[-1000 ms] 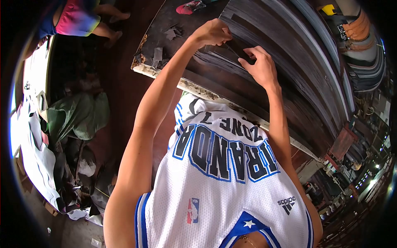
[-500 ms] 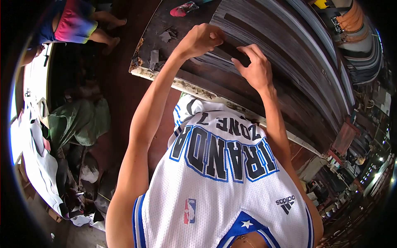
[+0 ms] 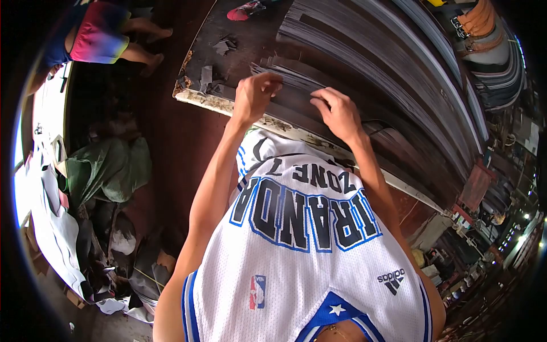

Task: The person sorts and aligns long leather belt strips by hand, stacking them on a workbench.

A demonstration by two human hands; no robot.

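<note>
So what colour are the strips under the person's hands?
The strips are dark grey to black, which shows best in the head view.

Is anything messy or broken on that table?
Yes. Loose scraps lie scattered on the table, beside the neat strips, and its front edge looks chipped and crusty.

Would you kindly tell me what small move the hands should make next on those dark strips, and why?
Probably draw the top one of the dark strips toward the bench edge. The left hand is curled over their ends and the right hand presses its fingertips on them just beside it, so both seem placed to pull one free.
</note>
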